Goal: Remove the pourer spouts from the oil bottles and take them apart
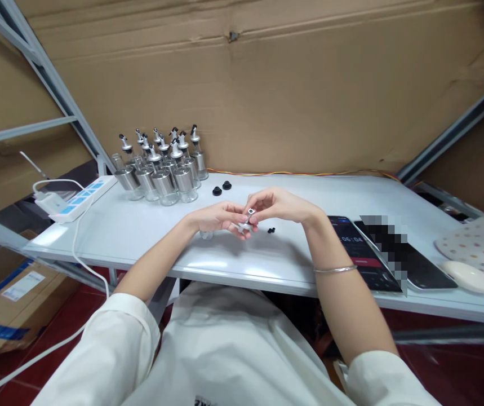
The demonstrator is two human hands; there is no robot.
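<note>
Over the middle of the white table, my left hand and my right hand meet around a small silver pourer spout. Fingers of both hands are closed on it, and they cover part of it. Below my left wrist a small clear glass piece shows, mostly hidden by the hand. Tiny black parts lie on the table by my right hand. Two black rubber stoppers, a nearer one and a farther one, rest behind my left hand.
Several glass and steel oil bottles stand at the back left, most topped with pourers. A power strip with a white cable lies left. On the right are a phone-like screen, a dark tablet and a white mouse. Cardboard walls the back.
</note>
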